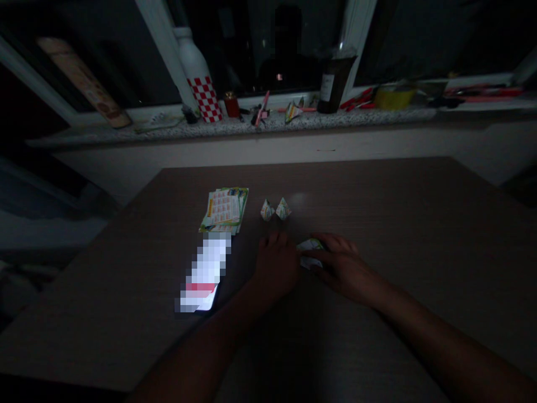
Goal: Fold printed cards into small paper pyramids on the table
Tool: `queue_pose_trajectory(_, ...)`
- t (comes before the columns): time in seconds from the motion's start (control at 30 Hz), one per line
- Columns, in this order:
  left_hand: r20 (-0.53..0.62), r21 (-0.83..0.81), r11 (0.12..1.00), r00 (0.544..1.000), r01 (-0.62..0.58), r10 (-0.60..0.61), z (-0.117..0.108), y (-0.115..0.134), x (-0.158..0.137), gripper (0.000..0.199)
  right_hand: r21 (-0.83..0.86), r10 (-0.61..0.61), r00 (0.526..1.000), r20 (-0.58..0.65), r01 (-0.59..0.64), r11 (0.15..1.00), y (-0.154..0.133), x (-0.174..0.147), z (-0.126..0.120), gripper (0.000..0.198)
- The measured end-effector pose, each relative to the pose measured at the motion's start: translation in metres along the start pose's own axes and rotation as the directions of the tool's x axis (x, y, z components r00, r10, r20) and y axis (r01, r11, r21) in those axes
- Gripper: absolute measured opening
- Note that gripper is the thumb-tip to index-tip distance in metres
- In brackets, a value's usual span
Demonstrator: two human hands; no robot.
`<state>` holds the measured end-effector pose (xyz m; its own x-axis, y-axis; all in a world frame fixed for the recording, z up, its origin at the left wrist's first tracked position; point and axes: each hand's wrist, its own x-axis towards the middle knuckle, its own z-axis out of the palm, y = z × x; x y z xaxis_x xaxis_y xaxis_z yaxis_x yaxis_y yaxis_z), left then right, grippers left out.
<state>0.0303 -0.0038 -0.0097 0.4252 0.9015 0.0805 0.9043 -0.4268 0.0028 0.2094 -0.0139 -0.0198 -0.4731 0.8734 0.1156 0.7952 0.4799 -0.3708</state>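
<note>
A small piece of folded printed paper (pixel 311 244), white with green and yellow, lies between my two hands low over the table. My right hand (pixel 342 266) pinches it from the right, with the index finger across its front and the thumb below. My left hand (pixel 277 260) is closed at the paper's left edge, its fingers curled; its thumb and fingertips are hidden or too dark to see. Just beyond my left hand stand two small folded paper shapes with pointed tops, a left one (pixel 267 210) and a right one (pixel 283 209).
Left of the paper shapes lies a stack of printed leaflets (pixel 224 208). A lit phone (pixel 205 274) rests nearer me on the brown table (pixel 403 224). The windowsill (pixel 247 129) holds a checkered white bottle (pixel 201 84), a dark cup (pixel 333 84) and yellow tape (pixel 393 97).
</note>
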Motion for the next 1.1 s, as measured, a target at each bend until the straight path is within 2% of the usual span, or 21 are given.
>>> queue_pose_trajectory(0.33, 0.047, -0.115, 0.992, 0.998, 0.047, -0.042, -0.0053, -0.0085, -0.0012, 0.033, -0.01, -0.004, 1.0, 0.001, 0.004, 1.0, -0.0007, 0.0007, -0.0004, 0.037)
queue_pose_trajectory(0.63, 0.043, -0.085, 0.989, 0.992, 0.121, -0.117, -0.006, -0.0021, -0.0007, 0.035, -0.013, -0.011, 1.0, 0.003, 0.011, 1.0, -0.003, 0.0012, -0.0031, 0.037)
queue_pose_trajectory(1.1, -0.022, -0.079, 0.994, 0.997, 0.074, -0.076, -0.0032, -0.0042, -0.0052, 0.041, -0.003, -0.001, 1.0, 0.004, 0.001, 1.0, -0.0026, 0.0021, -0.0007, 0.038)
